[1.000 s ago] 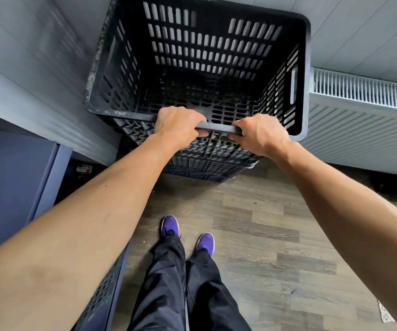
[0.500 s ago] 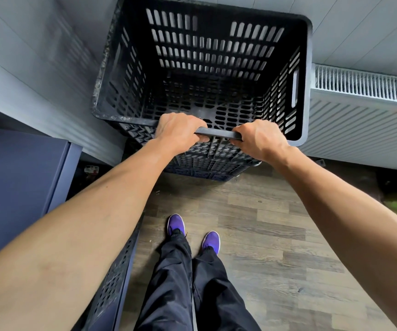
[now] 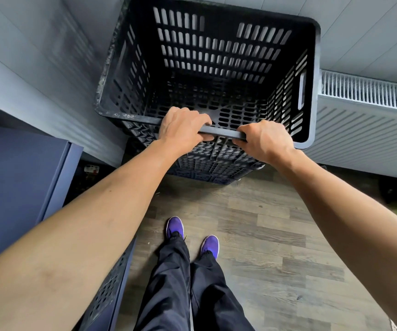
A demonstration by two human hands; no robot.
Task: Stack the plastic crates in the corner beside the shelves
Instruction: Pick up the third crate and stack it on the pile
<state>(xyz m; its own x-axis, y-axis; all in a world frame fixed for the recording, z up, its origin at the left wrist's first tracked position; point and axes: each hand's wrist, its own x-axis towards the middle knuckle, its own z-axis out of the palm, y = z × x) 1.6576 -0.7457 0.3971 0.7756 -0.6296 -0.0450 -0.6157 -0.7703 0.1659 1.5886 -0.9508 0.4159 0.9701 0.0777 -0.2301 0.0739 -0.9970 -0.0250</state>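
Gripping black crate by near rim, left hand, right hand, fingers still clenched, crate barely shifted

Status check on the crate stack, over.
Gripping near rim: left hand, right hand. The black crate is above lower crate in corner, seating unclear. Tight fit: radiator right, wall left.

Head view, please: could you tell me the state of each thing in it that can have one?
top black crate: upright, empty, atop the lower crates.
lower crates: stacked in the corner, mostly hidden.
left hand: grips the top crate's near rim.
right hand: grips the same rim.
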